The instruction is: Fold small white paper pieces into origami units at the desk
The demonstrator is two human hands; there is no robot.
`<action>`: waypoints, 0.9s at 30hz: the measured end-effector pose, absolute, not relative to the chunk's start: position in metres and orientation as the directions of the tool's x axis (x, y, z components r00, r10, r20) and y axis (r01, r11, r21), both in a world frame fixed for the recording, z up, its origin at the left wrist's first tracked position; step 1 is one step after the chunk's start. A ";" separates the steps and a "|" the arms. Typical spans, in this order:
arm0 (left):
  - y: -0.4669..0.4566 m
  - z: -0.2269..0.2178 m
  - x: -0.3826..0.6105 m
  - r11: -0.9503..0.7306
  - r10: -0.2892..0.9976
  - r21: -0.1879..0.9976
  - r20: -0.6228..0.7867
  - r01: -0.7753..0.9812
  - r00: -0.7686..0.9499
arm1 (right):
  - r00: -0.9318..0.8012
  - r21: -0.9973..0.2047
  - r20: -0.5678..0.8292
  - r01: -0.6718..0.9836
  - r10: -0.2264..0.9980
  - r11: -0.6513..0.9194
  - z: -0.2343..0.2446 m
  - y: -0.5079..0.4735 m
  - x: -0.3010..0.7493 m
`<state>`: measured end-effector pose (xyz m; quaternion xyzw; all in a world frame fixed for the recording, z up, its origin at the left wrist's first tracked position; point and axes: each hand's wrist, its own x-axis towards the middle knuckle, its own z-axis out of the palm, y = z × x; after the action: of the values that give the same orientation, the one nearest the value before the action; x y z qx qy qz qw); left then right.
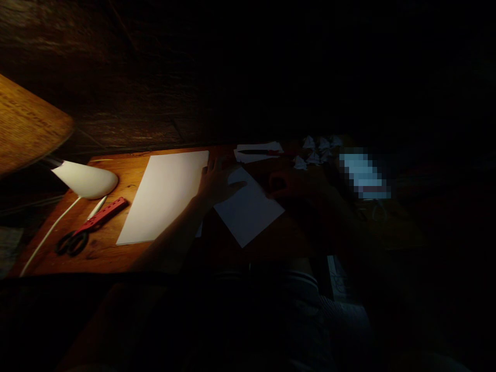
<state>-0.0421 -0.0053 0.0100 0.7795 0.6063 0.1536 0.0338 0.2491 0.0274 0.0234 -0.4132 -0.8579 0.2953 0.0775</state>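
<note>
My left hand [217, 182] lies flat with fingers spread on the upper left edge of a small white sheet of paper [250, 209] on the wooden table [104, 248]. My right hand [284, 185] rests in deep shadow at the sheet's right corner, fingers curled; what it holds, if anything, is too dark to make out. A larger white sheet [166, 194] lies just left of my left hand.
A white lamp head [87, 179] lights the table's left side, its cable running off to the left. Black-handled scissors [72, 242], a red ruler [103, 214] and a white pen [96, 206] lie beneath it. Paper scraps [258, 151] and crumpled paper [320, 147] sit at the back.
</note>
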 end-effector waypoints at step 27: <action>-0.011 0.021 -0.033 -0.219 0.974 0.115 0.084 0.969 0.210 | -0.809 -0.590 -0.176 0.543 0.561 0.597 0.035 0.027 0.263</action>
<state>-0.0333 -0.0110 0.0213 0.7777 0.6246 0.0687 0.0186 0.2630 0.0271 0.0351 -0.3090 -0.8935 0.3256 0.0139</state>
